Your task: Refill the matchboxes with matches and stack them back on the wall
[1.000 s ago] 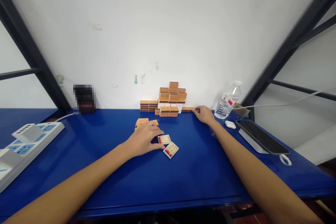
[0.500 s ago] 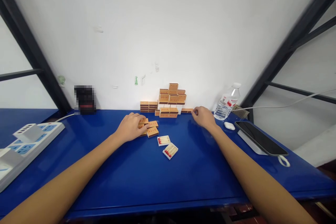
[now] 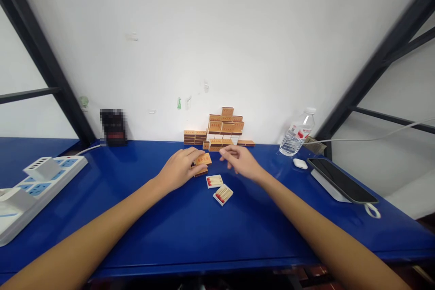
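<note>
My left hand (image 3: pixel 181 166) has its fingers and thumb closed around an orange matchbox (image 3: pixel 203 159); another matchbox (image 3: pixel 201 172) shows just beneath it, and the palm hides any others. My right hand (image 3: pixel 240 160) hovers to the right, fingers loosely bent and apart, with nothing seen in them. Behind it rises a stepped stack of matchboxes (image 3: pixel 226 126) against the wall, its lower front partly covered by the fingers. Two white matchbox trays, an upper tray (image 3: pixel 214 181) and a lower tray (image 3: pixel 223 195), lie nearer me, filled with red-tipped matches.
Left of the stack sits a low pile of matchboxes (image 3: pixel 195 137); flat matchboxes (image 3: pixel 246 143) lie to its right. A water bottle (image 3: pixel 297 133), white earbud case (image 3: pixel 300 163) and phone (image 3: pixel 341 180) stand at right. A power strip (image 3: pixel 44 181) occupies the left.
My right hand has moved left from the flat matchboxes to near my left hand. My left hand has shifted slightly right, its fingers now around a matchbox from the loose group.
</note>
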A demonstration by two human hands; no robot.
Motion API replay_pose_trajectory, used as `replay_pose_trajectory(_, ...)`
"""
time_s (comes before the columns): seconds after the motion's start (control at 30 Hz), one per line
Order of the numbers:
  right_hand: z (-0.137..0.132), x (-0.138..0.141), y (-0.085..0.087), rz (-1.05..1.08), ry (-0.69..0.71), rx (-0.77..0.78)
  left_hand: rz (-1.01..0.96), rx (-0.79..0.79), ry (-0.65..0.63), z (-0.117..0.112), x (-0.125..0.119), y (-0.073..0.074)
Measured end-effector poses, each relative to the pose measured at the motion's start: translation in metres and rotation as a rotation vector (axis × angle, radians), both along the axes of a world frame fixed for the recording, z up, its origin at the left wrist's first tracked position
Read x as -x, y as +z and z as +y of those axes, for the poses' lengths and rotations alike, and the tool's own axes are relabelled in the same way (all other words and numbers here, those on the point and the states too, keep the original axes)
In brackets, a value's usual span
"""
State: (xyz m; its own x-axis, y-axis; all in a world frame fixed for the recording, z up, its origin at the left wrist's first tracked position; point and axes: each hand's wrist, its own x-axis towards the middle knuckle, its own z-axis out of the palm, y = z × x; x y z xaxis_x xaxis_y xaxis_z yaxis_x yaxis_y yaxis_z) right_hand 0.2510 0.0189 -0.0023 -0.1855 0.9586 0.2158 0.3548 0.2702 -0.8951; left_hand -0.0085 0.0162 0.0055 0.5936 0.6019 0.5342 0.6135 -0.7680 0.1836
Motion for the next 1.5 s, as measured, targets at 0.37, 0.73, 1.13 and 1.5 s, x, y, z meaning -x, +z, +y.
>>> replay_pose_trajectory(0.37,-0.024,0.033,-0.001,0.273,-0.021,0.060,-0.168,-0.029,0.009,-0.012,-0.009,-0.006)
replay_pose_trajectory(0.73,-0.026,0.032,0.002,0.276,0.034,0.115,-0.209,-0.086,0.012,-0.006,-0.006,-0.010)
replay_pose_trajectory(1.13,-0.028,0.029,0.006,0.232,0.117,0.225,-0.198,-0.111,-0.075,-0.010,-0.008,-0.011)
replay_pose_trajectory(1.5,-0.018,0.010,0.012,0.110,0.122,0.158,-0.168,-0.024,-0.011,-0.009,-0.009,-0.012)
